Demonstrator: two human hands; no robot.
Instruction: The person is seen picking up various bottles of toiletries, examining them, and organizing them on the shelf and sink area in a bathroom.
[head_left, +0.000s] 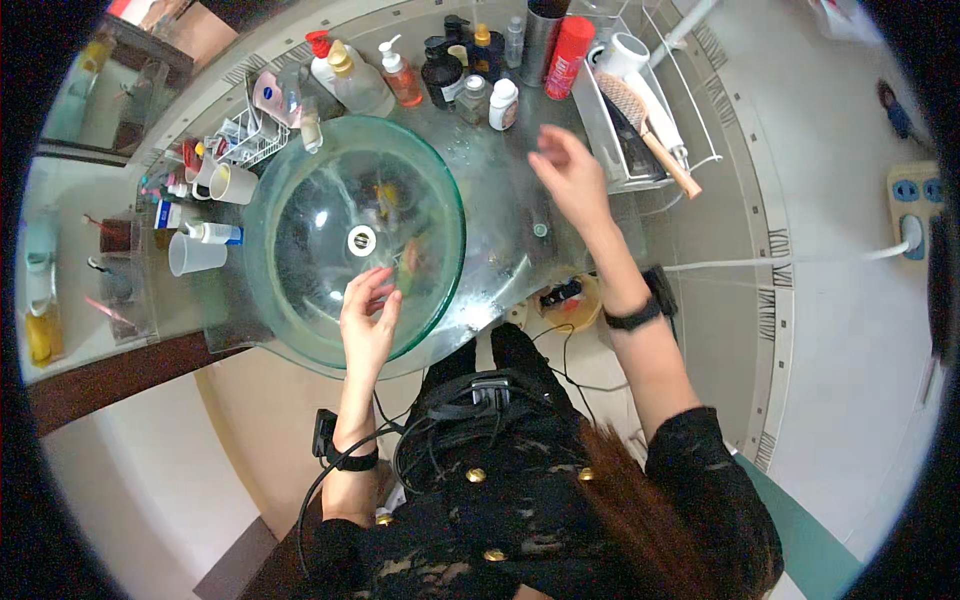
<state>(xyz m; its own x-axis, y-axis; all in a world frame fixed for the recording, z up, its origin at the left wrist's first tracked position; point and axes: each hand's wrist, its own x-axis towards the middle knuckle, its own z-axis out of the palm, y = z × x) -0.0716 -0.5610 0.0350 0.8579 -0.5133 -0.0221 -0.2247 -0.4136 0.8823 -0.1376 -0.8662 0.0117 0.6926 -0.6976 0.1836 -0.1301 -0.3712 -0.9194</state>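
Observation:
My left hand (367, 319) is over the near side of a round glass vessel sink (456, 232), fingers loosely curled and apart, holding nothing. Below its fingertips lies the sink's drain (361, 241). My right hand (571, 174) hovers above the glass countertop (499, 202), empty, with thumb and fingers spread. Closest to it are a white plastic bottle (503, 106) with a white cap and a clear organizer bin (613, 165). In that bin are a wooden-handled hairbrush (626, 101) and a white hair dryer (625, 54). A faucet (310, 135) reaches over the sink's far rim.
Pump bottles (405, 75), small jars and a red spray can (570, 60) line the back wall. Cups (197, 253) and tubes stand left of the sink. A white power cord (727, 264) runs from my right side to a wall outlet (911, 225). Under the counter sits a yellowish basin (574, 319).

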